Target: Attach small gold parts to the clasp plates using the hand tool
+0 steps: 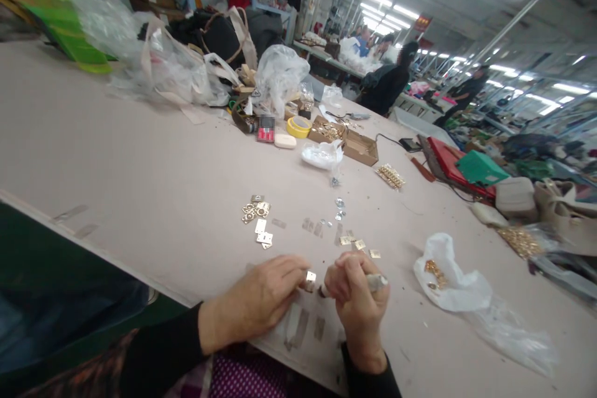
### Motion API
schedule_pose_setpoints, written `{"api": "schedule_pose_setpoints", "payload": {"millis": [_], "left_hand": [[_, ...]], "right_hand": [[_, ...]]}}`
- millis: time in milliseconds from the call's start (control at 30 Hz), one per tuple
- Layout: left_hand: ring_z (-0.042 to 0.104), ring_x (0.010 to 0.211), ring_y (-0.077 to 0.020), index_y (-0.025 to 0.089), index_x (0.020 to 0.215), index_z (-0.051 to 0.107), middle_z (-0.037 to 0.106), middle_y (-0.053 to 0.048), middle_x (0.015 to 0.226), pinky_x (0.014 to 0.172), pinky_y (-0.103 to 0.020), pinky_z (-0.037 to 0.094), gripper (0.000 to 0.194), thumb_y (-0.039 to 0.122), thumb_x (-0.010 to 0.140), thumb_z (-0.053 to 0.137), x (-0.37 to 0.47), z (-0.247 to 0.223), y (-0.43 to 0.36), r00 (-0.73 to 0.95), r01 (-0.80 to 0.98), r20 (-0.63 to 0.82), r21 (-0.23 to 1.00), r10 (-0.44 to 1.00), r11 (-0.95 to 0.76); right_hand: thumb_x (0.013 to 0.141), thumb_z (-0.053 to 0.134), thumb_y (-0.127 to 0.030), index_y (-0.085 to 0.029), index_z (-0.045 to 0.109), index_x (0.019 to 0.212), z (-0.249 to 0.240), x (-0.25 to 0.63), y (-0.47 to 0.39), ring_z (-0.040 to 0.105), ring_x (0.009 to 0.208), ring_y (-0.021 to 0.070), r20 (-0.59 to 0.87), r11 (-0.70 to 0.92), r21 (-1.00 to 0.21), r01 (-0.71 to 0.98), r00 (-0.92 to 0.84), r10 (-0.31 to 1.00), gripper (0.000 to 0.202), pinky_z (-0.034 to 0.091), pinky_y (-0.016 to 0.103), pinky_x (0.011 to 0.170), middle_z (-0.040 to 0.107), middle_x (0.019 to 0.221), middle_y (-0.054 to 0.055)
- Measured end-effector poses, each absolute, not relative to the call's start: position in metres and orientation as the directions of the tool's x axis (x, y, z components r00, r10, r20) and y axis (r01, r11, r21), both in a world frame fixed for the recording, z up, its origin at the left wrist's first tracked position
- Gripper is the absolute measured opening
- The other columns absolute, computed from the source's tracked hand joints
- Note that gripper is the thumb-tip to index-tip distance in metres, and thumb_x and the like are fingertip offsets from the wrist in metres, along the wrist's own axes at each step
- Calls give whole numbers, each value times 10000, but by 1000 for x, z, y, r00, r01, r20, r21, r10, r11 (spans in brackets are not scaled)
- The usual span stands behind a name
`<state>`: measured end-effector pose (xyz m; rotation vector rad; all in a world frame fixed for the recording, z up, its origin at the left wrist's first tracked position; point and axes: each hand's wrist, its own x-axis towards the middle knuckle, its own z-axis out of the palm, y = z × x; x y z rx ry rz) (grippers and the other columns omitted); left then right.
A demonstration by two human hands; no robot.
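Observation:
My left hand (265, 295) rests low over the pinkish table (186, 174), its fingertips closed on a small shiny metal plate (311, 277). Just to its right, my right hand (359, 292) is wrapped round a pale, stick-like tool (377, 282) whose dark tip points toward the plate. Tip and plate look slightly apart. Beyond my left hand lie silvery plates (264, 237) and a small pile of ring-shaped metal fittings (255, 210). Several gold plates (359, 244) lie beyond my right hand, near small round silver discs (340, 203).
A white plastic bag (450, 286) with gold pieces lies at the right. Farther back are a yellow tape roll (299, 126), a cardboard box (360, 148) and a bag of gold studs (390, 176). Plastic bags (177, 68) crowd the back left. People are in the background.

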<state>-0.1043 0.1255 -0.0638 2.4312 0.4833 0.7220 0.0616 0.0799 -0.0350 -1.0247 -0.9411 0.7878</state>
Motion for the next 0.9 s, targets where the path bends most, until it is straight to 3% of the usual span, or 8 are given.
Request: {"api": "schedule_pose_setpoints", "payload": {"millis": [67, 133, 267, 367, 567, 667, 900], "left_hand": [[519, 1302, -241, 150, 1177, 546, 618, -103, 1291, 1050, -405, 489, 261, 55, 949, 461, -99, -64, 136, 843, 152, 386, 496, 374, -855], [515, 1321, -233, 162, 1206, 546, 641, -94, 1261, 1027, -387, 501, 246, 95, 982, 468, -93, -66, 145, 874, 138, 375, 420, 310, -897], [632, 1111, -210, 166, 1026, 600, 689, -58, 999, 928, -353, 533, 101, 146, 993, 506, -83, -71, 148, 883, 142, 372, 368, 286, -919], [642, 969, -250, 143, 963, 602, 673, -79, 955, 842, -412, 555, 50, 149, 960, 552, -86, -71, 135, 865, 200, 381, 334, 326, -921], [618, 999, -267, 120, 1105, 600, 667, -96, 1014, 865, -441, 565, 192, 94, 946, 495, -102, -66, 86, 801, 274, 436, 342, 410, -899], [613, 971, -238, 130, 1053, 617, 660, -76, 967, 862, -403, 567, 195, 92, 971, 443, -105, -70, 69, 766, 269, 482, 362, 426, -893], [607, 947, -207, 123, 935, 623, 647, -75, 927, 864, -364, 562, 179, 68, 965, 455, -102, -73, 68, 756, 200, 518, 400, 401, -895]], "right_hand": [[941, 577, -309, -177, 627, 740, -26, 70, 75, 271, 362, 49, 256, 376, -899, -223, 429, 866, 245, 295, 166, 370, 289, 455, -101], [936, 582, -293, -177, 640, 736, -19, 77, 69, 272, 358, 50, 257, 407, -874, -267, 456, 852, 239, 301, 164, 371, 278, 444, -101], [919, 604, -286, -173, 638, 708, -18, 84, 56, 289, 349, 53, 238, 415, -874, -253, 521, 820, 242, 309, 164, 363, 289, 437, -96], [898, 631, -299, -173, 633, 695, -23, 86, 50, 282, 342, 49, 221, 424, -872, -244, 576, 787, 239, 311, 160, 355, 288, 431, -99], [861, 651, -321, -183, 586, 672, -32, 87, 51, 248, 323, 46, 85, 425, -837, -346, 684, 725, 244, 321, 160, 343, 267, 412, -116], [847, 654, -345, -195, 542, 676, -37, 85, 52, 190, 320, 43, -31, 396, -802, -448, 693, 720, 253, 307, 158, 331, 250, 417, -129], [827, 673, -368, -213, 557, 700, -47, 81, 43, 95, 352, 54, -153, 364, -729, -580, 656, 739, 231, 311, 162, 341, 175, 448, -141]]}}
